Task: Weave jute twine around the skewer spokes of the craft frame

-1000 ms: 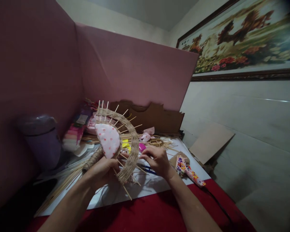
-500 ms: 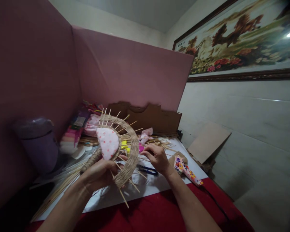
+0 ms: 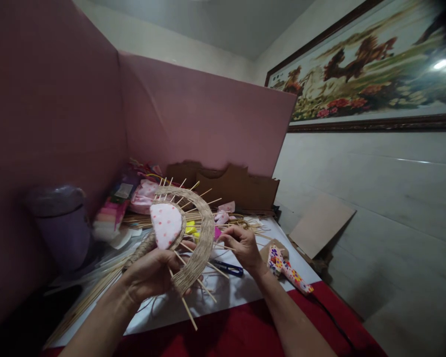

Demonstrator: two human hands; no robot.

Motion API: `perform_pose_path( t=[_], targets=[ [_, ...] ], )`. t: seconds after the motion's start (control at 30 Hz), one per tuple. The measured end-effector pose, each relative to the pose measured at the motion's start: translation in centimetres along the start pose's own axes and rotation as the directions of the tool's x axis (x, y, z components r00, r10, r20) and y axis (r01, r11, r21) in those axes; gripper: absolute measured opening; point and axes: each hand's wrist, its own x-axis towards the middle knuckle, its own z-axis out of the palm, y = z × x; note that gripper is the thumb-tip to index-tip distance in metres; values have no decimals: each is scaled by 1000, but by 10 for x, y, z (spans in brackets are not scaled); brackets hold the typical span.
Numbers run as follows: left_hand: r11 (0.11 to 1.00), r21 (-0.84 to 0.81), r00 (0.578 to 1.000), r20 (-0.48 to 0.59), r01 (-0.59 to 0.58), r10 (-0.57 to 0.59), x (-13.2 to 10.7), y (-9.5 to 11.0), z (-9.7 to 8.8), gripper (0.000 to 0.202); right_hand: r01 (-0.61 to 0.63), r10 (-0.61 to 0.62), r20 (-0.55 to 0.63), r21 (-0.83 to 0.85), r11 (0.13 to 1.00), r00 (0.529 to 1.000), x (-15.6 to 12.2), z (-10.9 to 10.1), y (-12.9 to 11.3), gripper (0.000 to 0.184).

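Observation:
A fan-shaped frame of thin sticks (image 3: 189,315) is held up over the table by my left hand (image 3: 152,272), which grips its lower part. A half-ring of woven twine (image 3: 207,228) crosses the sticks, whose ends poke out around it. At its centre sits a white fabric half-disc with pink dots (image 3: 166,225). A twine-wrapped handle (image 3: 143,250) points left behind my left hand. My right hand (image 3: 243,246) is at the ring's outer right side, thumb and fingers pinched together beside a stick's end. What lies in that pinch is too small to make out.
A blue cutter (image 3: 228,268) lies below the frame. To the right, a flower-patterned glue gun (image 3: 288,267) rests by a cardboard piece, its cord trailing over red cloth (image 3: 241,327). Loose sticks (image 3: 85,300), fabric packs (image 3: 109,213) and a purple bin (image 3: 65,228) stand left. Torn cardboard (image 3: 238,188) lines the back.
The view has tilted slightly, so the whole scene sits a little lower. My left hand keeps its grip on the frame, and my right hand stays pinched at the ring's right side.

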Motion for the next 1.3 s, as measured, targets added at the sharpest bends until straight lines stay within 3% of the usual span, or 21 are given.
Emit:
perform_pose_path(
  t=[0.37,0.6,0.9,1.1,1.3],
  targets=[
    [1000,7,999,46,16,-16,0,0,2,41,-2,1,-31,-11,1000,1000,-4,9,1,19],
    [1000,26,999,44,-7,6,-2,2,2,47,61,-61,-5,-83,995,998,-2,6,7,15],
    [999,43,1000,15,-11,10,-2,3,-1,38,124,-140,-74,-181,976,987,6,-5,15,11],
    [995,97,996,-80,-24,31,-1,4,1,42,120,-166,-67,-442,889,984,5,-18,13,15],
    [985,169,991,-121,-29,49,-2,3,-2,42,247,-288,8,-537,806,958,4,-22,7,13]
  ],
)
